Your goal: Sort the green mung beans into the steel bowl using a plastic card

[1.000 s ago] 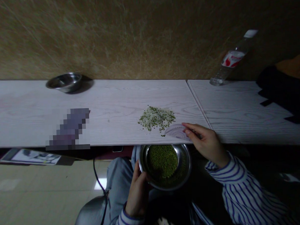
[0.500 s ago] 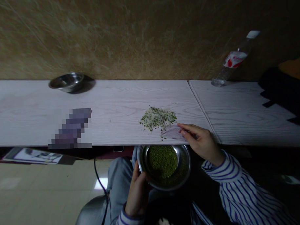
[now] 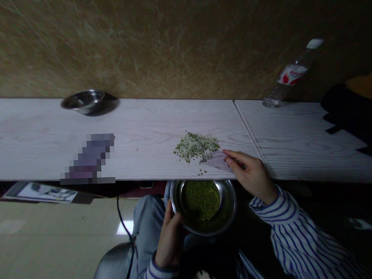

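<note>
My left hand (image 3: 170,239) grips the left rim of a steel bowl (image 3: 229,207), held just below the front edge of the table. Green mung beans (image 3: 202,199) fill the bottom of the bowl. In my right hand (image 3: 249,172) a clear half-round protractor (image 3: 219,160) is pinched between thumb and fingers, low over the tabletop. Its left end touches or nearly touches the lower right side of a pile of white grains mixed with green beans (image 3: 194,146). Several loose beans (image 3: 202,172) lie between that pile and the table edge.
Against the wall stand a second steel bowl (image 3: 84,103) at left and a plastic bottle (image 3: 286,79) at right. A blurred-out flat object (image 3: 90,157) lies on the white table (image 3: 142,124). Dark fabric (image 3: 346,109) sits at far right. A black cable (image 3: 124,227) hangs at lower left.
The protractor swept left and toward the table edge, then returned slightly up beside the pile. A few beans now lie apart near the edge. My left hand and bowl stayed put.
</note>
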Demonstrator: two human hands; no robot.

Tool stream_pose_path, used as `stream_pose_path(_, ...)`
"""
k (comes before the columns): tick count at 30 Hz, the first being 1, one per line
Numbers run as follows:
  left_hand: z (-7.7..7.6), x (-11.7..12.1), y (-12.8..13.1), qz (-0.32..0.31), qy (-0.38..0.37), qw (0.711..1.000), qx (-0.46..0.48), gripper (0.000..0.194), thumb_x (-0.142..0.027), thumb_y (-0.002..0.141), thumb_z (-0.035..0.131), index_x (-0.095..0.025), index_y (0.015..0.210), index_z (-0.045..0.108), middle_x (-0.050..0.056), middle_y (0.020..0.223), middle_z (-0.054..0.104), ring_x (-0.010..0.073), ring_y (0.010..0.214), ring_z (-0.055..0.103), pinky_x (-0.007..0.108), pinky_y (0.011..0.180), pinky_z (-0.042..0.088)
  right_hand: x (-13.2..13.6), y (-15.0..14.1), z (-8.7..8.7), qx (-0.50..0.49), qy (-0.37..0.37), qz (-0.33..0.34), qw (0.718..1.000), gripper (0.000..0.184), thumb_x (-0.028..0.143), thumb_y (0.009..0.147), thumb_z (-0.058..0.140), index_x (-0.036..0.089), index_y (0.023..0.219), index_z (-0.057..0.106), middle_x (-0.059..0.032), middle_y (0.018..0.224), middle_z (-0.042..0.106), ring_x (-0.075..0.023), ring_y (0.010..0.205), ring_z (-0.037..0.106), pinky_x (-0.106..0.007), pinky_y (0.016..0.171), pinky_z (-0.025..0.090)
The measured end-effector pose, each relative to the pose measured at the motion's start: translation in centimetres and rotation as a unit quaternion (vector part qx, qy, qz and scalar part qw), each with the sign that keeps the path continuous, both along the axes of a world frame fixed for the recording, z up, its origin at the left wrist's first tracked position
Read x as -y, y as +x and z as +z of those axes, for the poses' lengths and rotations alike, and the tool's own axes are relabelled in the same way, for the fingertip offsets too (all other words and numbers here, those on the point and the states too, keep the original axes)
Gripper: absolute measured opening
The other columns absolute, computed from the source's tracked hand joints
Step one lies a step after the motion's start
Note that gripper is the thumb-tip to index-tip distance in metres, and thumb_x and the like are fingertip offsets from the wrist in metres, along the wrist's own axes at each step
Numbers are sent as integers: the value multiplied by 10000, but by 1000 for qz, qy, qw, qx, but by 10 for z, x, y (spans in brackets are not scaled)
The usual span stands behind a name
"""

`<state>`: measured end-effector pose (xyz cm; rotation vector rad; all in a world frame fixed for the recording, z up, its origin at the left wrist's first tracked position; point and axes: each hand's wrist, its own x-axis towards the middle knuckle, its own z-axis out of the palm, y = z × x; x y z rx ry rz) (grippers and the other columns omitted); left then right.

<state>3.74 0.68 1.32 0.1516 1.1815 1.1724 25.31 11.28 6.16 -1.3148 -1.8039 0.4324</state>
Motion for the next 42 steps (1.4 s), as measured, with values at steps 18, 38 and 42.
stream_pose_path(18,-3,-2,-6,14,14,1000,2,816,-194,647,720,-246,1432,505,3,828,680,142,636,545,252,585,451,-4,-7,-3,-3,-19,52,998,295,217,938,554,214,1161,746,-82,1096,777,-210,999,727,-352,887,591)
stream_pose_path(38,-3,1,-14,16,26,1000,2,822,-175,669,709,-250,1454,476,-1,861,697,122,624,537,237,577,443,2,-15,10,-35,-84,134,987,263,236,897,607,227,1101,773,-74,1030,799,-194,889,755,-348,820,631)
stream_pose_path(42,-5,1,-14,7,27,1000,1,814,-164,652,688,-234,1440,497,-20,775,670,119,609,504,231,572,414,-1,8,6,-42,-53,38,997,251,268,886,630,224,1087,775,-72,1067,793,-224,970,748,-381,880,618)
